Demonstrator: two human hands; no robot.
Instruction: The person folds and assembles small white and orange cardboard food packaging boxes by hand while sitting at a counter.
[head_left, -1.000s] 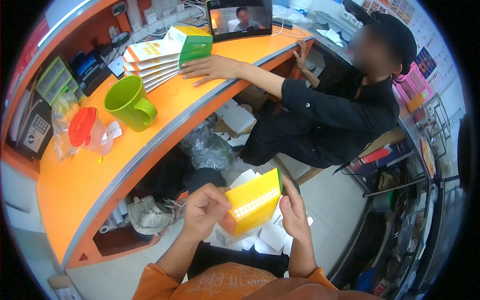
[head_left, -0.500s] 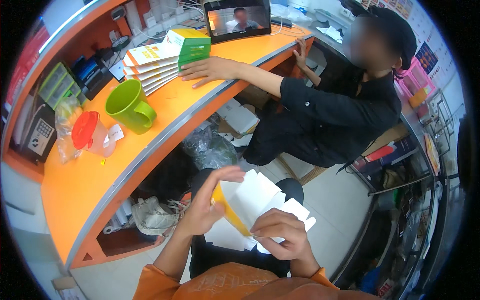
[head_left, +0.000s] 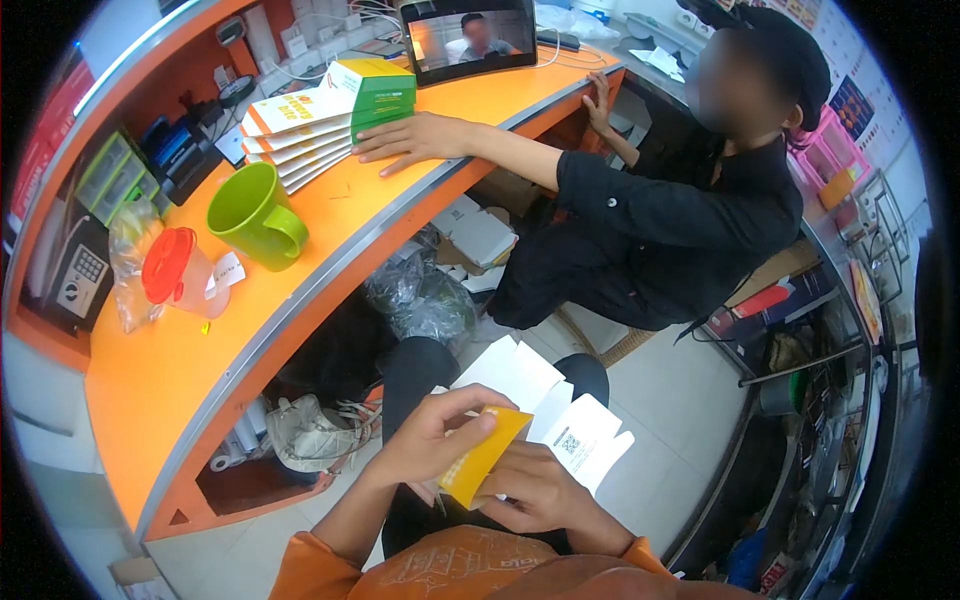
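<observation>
Over my lap I hold a partly folded cardboard carton (head_left: 487, 456), yellow outside and white inside. Its white flaps (head_left: 512, 372) spread away from me, and one at the right bears a small printed square code. My left hand (head_left: 437, 440) grips the yellow panel, with the thumb on its outer face and the fingers along its upper edge. Closed against the lower right of that panel is my right hand (head_left: 537, 487); its fingertips are partly hidden behind the cardboard. More white cardboard lies beneath my hands on my thighs.
On the orange counter (head_left: 335, 215) stand a green mug (head_left: 250, 220), a red-lidded plastic jug (head_left: 175, 265), a stack of folded cartons (head_left: 300, 130) and a tablet (head_left: 470, 40). A person in black (head_left: 690, 220) sits at the right, one hand beside the stack. Plastic bags (head_left: 425, 300) lie below the counter.
My left hand has come down and closed over the yellow panel, which now tilts with its outer face toward me. My right hand has shifted slightly left and lower.
</observation>
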